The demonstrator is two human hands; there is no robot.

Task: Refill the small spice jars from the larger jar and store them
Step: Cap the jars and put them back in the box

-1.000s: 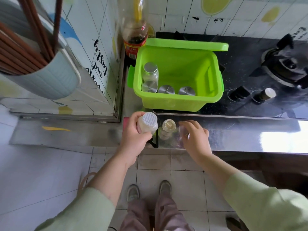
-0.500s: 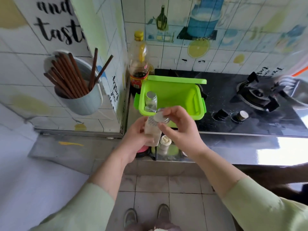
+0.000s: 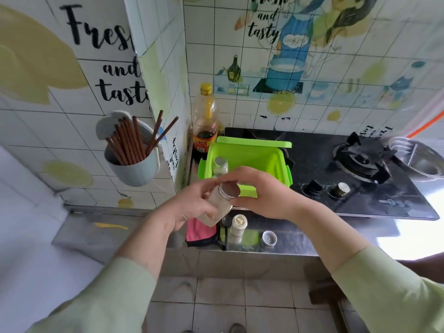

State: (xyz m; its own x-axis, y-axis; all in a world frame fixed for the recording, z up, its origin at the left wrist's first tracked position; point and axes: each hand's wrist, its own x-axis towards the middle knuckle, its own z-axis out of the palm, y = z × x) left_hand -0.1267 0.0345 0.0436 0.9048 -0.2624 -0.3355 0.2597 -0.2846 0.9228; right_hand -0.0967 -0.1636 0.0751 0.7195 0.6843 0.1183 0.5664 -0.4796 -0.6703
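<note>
Where fixed to the wall tile at far left, count 1 chopstick cup (image 3: 132, 164), hung off the work surface, presumably to save counter room; brown chopsticks inside too bunched to count. Next, in the corner, note 1 sauce bottle (image 3: 205, 126), upright, just behind the green bin (image 3: 276, 164).

At centre, raised above the counter edge, locate 1 held jar (image 3: 217, 207), tilted with the lid end up and to the right. Gripped round the body by the left hand (image 3: 192, 207), fingers curled. Pinched at the steel lid (image 3: 230, 190) by the right hand (image 3: 262, 193), thumb and fingertips curled round the rim. Judged as screwing the lid on or off; direction not determinable. Tilted, probably, to present the lid to the right hand.

Below the hands, on the steel counter (image 3: 336, 236), count 1 pink cloth item (image 3: 199, 233), 1 open jar (image 3: 238, 224) with pale fill showing and no lid, and 1 loose cap (image 3: 269, 238) just to its right. Placed near the front edge, likely for reach.

Behind the hands, inside the green bin, count 1 capped jar (image 3: 220, 164) at the left wall; remainder hidden by the hands. Judged as the storage place, lid laid back at the rear rim.

At right, count 1 hob (image 3: 336, 205), 2 knobs (image 3: 312, 186), 1 burner (image 3: 362, 162) and 1 steel bowl (image 3: 422, 159).
</note>
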